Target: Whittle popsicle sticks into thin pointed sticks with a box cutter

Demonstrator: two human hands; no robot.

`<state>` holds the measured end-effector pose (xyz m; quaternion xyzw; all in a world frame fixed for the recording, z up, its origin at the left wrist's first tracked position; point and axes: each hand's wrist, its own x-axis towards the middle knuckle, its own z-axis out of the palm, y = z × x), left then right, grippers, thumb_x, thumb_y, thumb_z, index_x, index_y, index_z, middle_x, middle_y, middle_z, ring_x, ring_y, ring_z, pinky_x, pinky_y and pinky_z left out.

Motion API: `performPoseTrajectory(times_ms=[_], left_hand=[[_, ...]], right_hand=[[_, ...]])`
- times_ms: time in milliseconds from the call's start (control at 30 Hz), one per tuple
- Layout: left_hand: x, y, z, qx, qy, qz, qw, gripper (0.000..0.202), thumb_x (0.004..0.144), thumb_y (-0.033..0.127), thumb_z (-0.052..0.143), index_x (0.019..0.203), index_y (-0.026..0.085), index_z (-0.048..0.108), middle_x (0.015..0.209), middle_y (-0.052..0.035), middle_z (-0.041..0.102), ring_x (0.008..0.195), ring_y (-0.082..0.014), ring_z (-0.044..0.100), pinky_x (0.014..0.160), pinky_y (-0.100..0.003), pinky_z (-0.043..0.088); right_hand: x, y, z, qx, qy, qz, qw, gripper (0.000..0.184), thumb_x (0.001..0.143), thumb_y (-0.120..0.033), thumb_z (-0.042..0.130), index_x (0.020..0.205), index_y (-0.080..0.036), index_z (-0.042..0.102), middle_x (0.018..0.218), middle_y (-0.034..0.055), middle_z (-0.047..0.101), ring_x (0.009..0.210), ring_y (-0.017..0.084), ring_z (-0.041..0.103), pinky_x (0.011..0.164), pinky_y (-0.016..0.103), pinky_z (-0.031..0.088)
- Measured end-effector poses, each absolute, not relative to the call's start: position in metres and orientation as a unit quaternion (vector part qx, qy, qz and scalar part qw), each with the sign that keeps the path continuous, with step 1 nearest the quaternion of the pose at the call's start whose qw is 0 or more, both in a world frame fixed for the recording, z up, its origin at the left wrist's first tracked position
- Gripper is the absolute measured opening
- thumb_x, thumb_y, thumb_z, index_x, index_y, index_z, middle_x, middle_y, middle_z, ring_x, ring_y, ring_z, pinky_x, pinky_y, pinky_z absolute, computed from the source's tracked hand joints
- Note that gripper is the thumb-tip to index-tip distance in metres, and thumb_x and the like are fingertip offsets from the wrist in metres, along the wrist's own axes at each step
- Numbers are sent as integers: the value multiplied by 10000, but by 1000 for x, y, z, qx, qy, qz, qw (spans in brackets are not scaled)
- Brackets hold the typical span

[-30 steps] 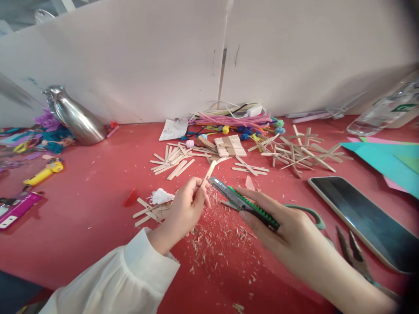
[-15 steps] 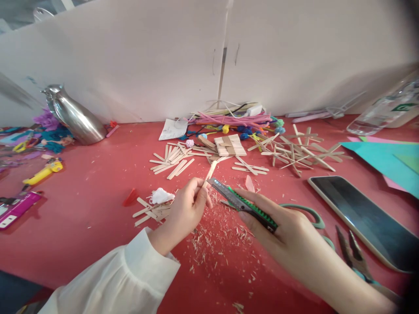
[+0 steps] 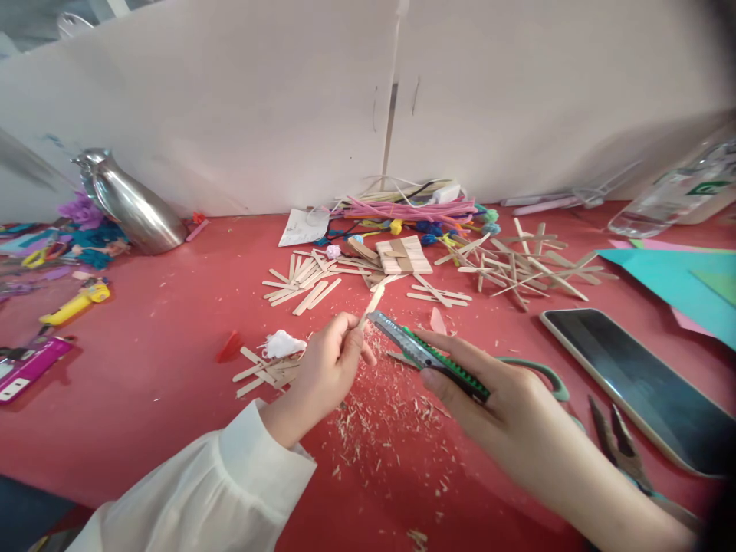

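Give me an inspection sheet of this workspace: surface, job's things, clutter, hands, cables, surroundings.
Surface: red table, strewn with wood shavings.
Job's things: wooden stick; utility knife, blade extended beside it, contact unclear.
Clutter: loose sticks, phone, metal jug.
Hands: left hand grips the wooden stick; right hand holds the utility knife.
Cables: none identifiable with certainty.
Surroundings: pale panel behind the table.

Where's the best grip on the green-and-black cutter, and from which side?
Probably the handle, from the right, where the right hand holds it: the bare blade juts from the other end, pointing towards the wooden stick in the left hand.
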<state>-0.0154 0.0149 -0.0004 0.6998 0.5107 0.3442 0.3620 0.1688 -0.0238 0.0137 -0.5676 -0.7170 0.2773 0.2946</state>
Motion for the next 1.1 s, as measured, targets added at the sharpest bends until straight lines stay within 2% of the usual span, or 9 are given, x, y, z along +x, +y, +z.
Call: performPoseTrajectory(times_ms=[133, 233, 367, 433, 533, 700, 967, 1100], left_hand=[[-16, 15, -3, 698, 514, 334, 370, 300, 931, 378, 346, 773, 174, 500, 754, -25, 663, 534, -100, 496, 544, -230, 358], [-17, 17, -6, 692, 505, 332, 395, 278, 908, 391, 395, 794, 169, 519, 780, -41, 669, 513, -96, 503, 516, -222, 375], [-17, 19, -9, 672, 511, 326, 426, 346, 892, 412, 416, 717, 151, 561, 592, -23, 609, 509, -113, 549, 514, -226, 424], [-16, 19, -9, 652, 513, 339, 443, 358, 891, 417, 418, 697, 147, 551, 569, -21, 602, 540, -126, 594, 532, -229, 455], [-16, 20, -8, 634, 506, 366, 457, 328, 889, 404, 431, 713, 146, 531, 651, -35, 643, 596, -131, 641, 581, -234, 494], [-16, 19, -8, 630, 491, 370, 475, 311, 888, 400, 439, 743, 142, 535, 783, -75, 684, 647, -139, 669, 626, -248, 522], [-17, 18, -12, 643, 490, 371, 458, 343, 890, 441, 426, 768, 144, 547, 729, -71, 681, 670, -157, 678, 638, -264, 535], [-17, 18, -15, 657, 494, 366, 437, 340, 895, 441, 418, 807, 148, 566, 745, -74, 687, 707, -168, 681, 659, -277, 537]], right_hand=[[168, -24, 16, -563, -703, 311, 303, 335, 851, -361, 445, 1115, -192, 562, 506, -65, 456, 399, 84, 347, 354, 198, 320], [167, -25, 19, -557, -713, 307, 296, 336, 858, -342, 439, 1142, -200, 549, 528, -58, 482, 411, 84, 361, 357, 194, 318], [166, -27, 19, -539, -742, 262, 300, 334, 863, -317, 422, 1153, -223, 559, 555, -44, 553, 414, 92, 430, 377, 199, 358], [166, -27, 19, -535, -749, 235, 313, 327, 864, -309, 418, 1140, -227, 572, 587, -33, 597, 437, 102, 489, 422, 209, 408], [166, -28, 18, -525, -756, 218, 326, 335, 872, -296, 407, 1161, -231, 562, 692, -11, 665, 520, 116, 576, 486, 215, 455], [166, -29, 17, -522, -758, 213, 327, 360, 879, -283, 408, 1214, -234, 531, 814, 1, 700, 589, 112, 608, 537, 210, 480], [164, -29, 19, -528, -753, 211, 331, 346, 872, -296, 405, 1177, -245, 562, 666, -21, 666, 488, 114, 565, 469, 218, 456], [165, -29, 18, -527, -757, 208, 326, 355, 874, -298, 406, 1193, -240, 549, 660, -21, 656, 475, 112, 549, 441, 213, 435]])
